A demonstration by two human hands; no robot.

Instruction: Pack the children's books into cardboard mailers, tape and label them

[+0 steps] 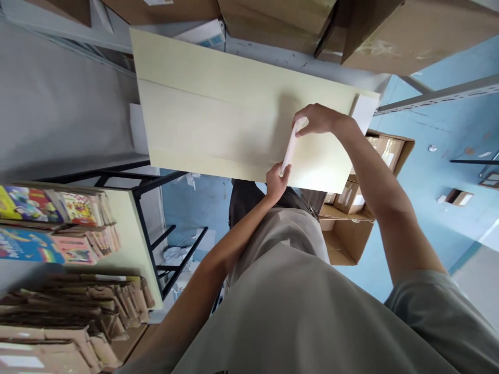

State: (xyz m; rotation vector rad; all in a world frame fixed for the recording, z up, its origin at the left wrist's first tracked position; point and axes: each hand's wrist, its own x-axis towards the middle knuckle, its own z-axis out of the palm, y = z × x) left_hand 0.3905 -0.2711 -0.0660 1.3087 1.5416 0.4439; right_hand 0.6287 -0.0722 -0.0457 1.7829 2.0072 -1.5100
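Observation:
My left hand (276, 184) grips the near end of a slim white folded sheet (290, 148), close to the front edge of a pale yellow board (218, 67). Its far end is between the thumb and fingers of my right hand (314, 119). The sheet stands up from the board, edge toward me; whether it is folded or rolled I cannot tell. Left of it, a long pale sheet (195, 119) lies flat along the board, and whether the two are joined is unclear. A white piece (364, 111) lies at the board's right end.
Cardboard boxes (276, 23) line the back, beside a small white box (205, 35). Picture books (31, 208) and stacked flat cartons (78, 306) sit on a table at left. An open carton (346, 241) stands right of my body. Black metal legs (144, 228) rise at left.

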